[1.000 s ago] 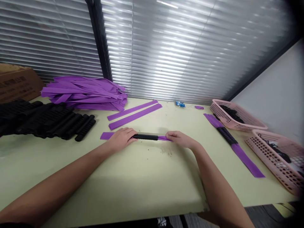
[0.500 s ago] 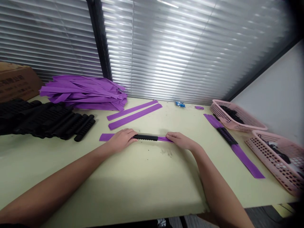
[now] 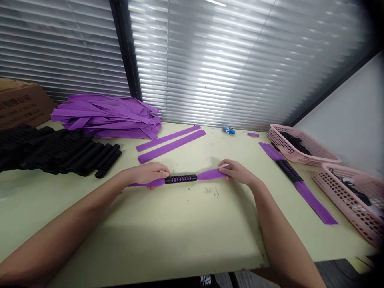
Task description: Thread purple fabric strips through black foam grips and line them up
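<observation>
My left hand (image 3: pixel 147 174) is closed over the purple strip (image 3: pixel 211 174) at the sleeve's left end, while my right hand (image 3: pixel 237 172) pinches the strip near its right end. Between them lies the slotted black sleeve (image 3: pixel 181 179), its long axis running crosswise in front of me, clearly nearer my left hand.
</observation>
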Available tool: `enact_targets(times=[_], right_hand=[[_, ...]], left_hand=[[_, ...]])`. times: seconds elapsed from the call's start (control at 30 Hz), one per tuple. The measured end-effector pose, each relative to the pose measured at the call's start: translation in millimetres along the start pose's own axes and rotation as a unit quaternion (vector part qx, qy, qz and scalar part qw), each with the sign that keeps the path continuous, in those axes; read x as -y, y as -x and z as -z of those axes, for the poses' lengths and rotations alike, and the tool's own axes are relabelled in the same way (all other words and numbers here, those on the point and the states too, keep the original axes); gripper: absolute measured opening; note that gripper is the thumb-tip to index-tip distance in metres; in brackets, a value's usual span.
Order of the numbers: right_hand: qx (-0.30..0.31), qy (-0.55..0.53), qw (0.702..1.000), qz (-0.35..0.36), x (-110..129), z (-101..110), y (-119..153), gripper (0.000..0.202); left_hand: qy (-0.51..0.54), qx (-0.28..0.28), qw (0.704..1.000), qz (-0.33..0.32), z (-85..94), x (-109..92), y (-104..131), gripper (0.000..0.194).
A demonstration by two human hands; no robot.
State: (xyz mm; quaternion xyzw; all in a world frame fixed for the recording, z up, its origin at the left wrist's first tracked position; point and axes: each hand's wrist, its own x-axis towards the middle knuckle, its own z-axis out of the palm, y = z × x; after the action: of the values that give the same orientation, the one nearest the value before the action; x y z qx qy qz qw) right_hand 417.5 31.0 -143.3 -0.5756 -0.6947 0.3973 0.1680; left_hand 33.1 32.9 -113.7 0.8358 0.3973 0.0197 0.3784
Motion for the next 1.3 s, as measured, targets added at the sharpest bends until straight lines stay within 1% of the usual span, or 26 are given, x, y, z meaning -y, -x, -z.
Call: enact_targets(times=[0.1,0.17,0.23,0.33,0.4,0.47,0.5,0.6,0.67,0.73,0.8,0.83,0.87,0.9,0.97,1.0,1.07,1.13,1.2,1.3], right_hand=[[-0.024,0.041,0.999,-0.018,-4,1,0,0.036],[-0.043,0.083,0.995,-0.03,-8,4,0,0.035],[-0.084,0.141,0.985,-0.052,-14,8,-1,0.033],[-0.187,0.224,0.948,-0.127,-24,17,-2,0.033],[-0.239,0.241,0.924,-0.177,-29,22,-1,0.034],[-0.27,0.233,0.912,-0.203,-32,25,0,0.035],[-0.286,0.227,0.908,-0.204,-33,26,1,0.036],[-0.347,0.214,0.898,-0.166,-37,28,0,0.039],[-0.383,0.208,0.891,-0.129,-40,27,-2,0.041],[-0.399,0.207,0.889,-0.091,-41,22,-7,0.043],[-0.395,0.209,0.893,-0.047,-38,12,-12,0.046],[-0.387,0.212,0.897,-0.026,-34,5,-14,0.048],[-0.377,0.216,0.901,-0.009,-28,-4,-16,0.05],[-0.363,0.223,0.905,0.006,-21,-13,-18,0.052],[-0.319,0.246,0.914,0.043,-6,-34,-19,0.055],[-0.294,0.255,0.919,0.062,1,-44,-19,0.057],[-0.233,0.259,0.933,0.091,14,-63,-20,0.059],[-0.17,0.256,0.947,0.097,21,-77,-20,0.059],[-0.124,0.26,0.954,0.082,23,-84,-21,0.058],[-0.091,0.277,0.955,0.052,22,-85,-22,0.06]], left_hand=[[-0.034,-0.009,0.999,0.008,12.2,9,6,0.042],[-0.042,-0.007,0.998,0.043,22.7,16,11,0.043],[-0.048,-0.012,0.995,0.082,33.4,23,17,0.045],[-0.026,0.01,0.987,0.161,47.6,30,26,0.051],[0.003,0.008,0.984,0.18,55.4,34,32,0.052],[0.026,-0.017,0.986,0.165,61.7,37,37,0.05],[0.035,-0.032,0.987,0.154,64.1,38,38,0.049],[0.032,-0.075,0.99,0.118,65.5,36,39,0.046],[0.001,-0.112,0.99,0.082,57.9,31,32,0.044],[-0.029,-0.179,0.983,0.029,41.3,23,22,0.043],[-0.028,-0.246,0.968,-0.037,17.4,13,9,0.044],[-0.038,-0.256,0.964,-0.063,4.1,9,2,0.045],[-0.056,-0.255,0.962,-0.08,-9.2,6,-3,0.045],[-0.08,-0.238,0.964,-0.088,-21.7,3,-7,0.046],[-0.125,-0.219,0.964,-0.08,-42.4,0,-13,0.05],[-0.147,-0.21,0.964,-0.076,-50.1,-1,-14,0.052],[-0.183,-0.194,0.961,-0.073,-59.7,0,-15,0.054],[-0.207,-0.179,0.959,-0.077,-63.4,3,-16,0.053],[-0.218,-0.171,0.958,-0.08,-64.0,7,-17,0.054],[-0.222,-0.166,0.958,-0.075,-63.6,14,-17,0.059]])
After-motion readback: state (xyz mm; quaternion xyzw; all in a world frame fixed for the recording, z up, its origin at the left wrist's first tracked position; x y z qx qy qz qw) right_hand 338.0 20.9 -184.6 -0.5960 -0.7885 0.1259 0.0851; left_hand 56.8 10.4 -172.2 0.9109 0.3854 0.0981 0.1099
